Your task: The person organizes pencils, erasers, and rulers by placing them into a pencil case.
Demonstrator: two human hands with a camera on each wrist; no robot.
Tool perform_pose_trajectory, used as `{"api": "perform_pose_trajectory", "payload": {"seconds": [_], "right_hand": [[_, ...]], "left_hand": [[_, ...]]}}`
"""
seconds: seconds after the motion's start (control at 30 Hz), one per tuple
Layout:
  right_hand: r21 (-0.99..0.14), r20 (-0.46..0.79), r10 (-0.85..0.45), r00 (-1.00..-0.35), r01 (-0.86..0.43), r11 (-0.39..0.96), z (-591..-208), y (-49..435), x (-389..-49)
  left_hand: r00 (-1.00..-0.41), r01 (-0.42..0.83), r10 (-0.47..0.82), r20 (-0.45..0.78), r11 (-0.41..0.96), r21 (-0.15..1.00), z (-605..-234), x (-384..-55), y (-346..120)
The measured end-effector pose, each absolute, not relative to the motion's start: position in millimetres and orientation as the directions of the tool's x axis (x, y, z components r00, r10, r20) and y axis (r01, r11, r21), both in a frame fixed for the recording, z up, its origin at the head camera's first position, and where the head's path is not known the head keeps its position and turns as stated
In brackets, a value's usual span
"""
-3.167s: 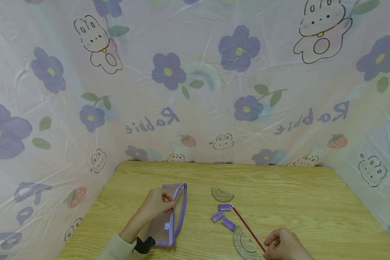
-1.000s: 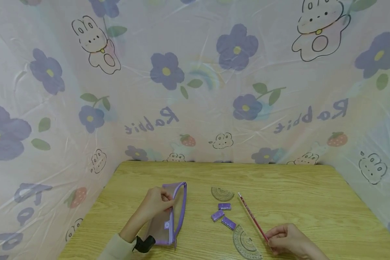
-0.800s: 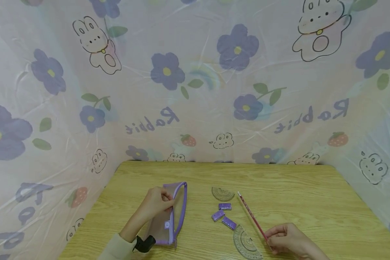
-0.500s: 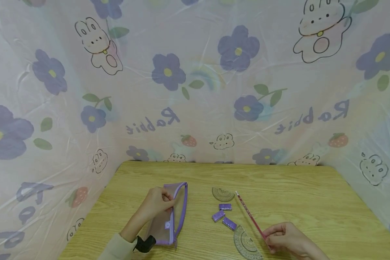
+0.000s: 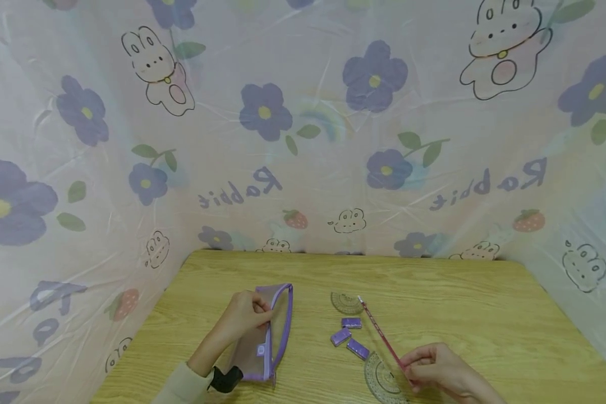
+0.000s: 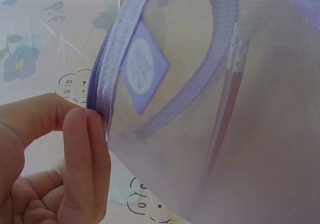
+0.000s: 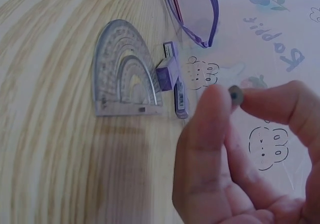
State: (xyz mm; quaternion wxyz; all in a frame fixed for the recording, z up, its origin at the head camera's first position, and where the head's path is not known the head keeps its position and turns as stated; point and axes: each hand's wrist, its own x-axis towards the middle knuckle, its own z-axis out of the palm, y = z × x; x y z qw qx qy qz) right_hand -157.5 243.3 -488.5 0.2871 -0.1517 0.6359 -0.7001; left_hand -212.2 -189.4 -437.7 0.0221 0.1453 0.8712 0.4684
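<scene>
My left hand (image 5: 244,314) pinches the zippered edge of a purple mesh pencil case (image 5: 252,350), whose mouth gapes to the right. Through its mesh, the left wrist view shows a red pencil (image 6: 225,109) with a white upper end inside. At the front right, my right hand (image 5: 436,370) grips another red pencil (image 5: 384,336) near its lower end between thumb and fingers. Its white-tipped end points away and left, overlapping a clear protractor (image 5: 346,303). In the right wrist view this pencil (image 7: 235,95) is seen end-on at the fingertips.
Three small purple-wrapped blocks, one a block (image 5: 351,323) near the far protractor, lie on the wooden table (image 5: 485,314) between case and pencil. A second clear protractor (image 5: 384,379) lies just left of my right hand. A patterned curtain (image 5: 313,168) surrounds the table's back and sides.
The pencil in my right hand first swung its far end right, away from the purple blocks, then moved back left toward the case. My left hand keeps its hold on the case.
</scene>
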Motion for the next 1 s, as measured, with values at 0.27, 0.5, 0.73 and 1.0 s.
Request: {"api": "perform_pose_trajectory", "payload": {"seconds": [0.27, 0.5, 0.73, 1.0], "right_hand": [[-0.963, -0.198, -0.619, -0.760, 0.269, -0.022, -483.3, 234.0, -159.7], [-0.970, -0.186, -0.607, -0.772, 0.242, -0.011, -479.7, 228.8, -160.9], [-0.977, -0.179, -0.599, -0.781, 0.211, 0.017, -476.8, 215.5, -163.2], [-0.976, -0.187, -0.608, -0.772, 0.214, 0.029, -470.4, 200.1, -166.9]], "left_hand": [[-0.958, 0.229, 0.273, 0.093, 0.522, 0.822, -440.2, -211.4, -191.2], [-0.956, 0.232, 0.275, 0.101, 0.503, 0.833, -438.8, -212.7, -191.2], [-0.957, 0.228, 0.274, 0.098, 0.494, 0.839, -438.3, -212.6, -191.1], [-0.954, 0.232, 0.279, 0.106, 0.474, 0.849, -438.1, -211.4, -192.9]]}}
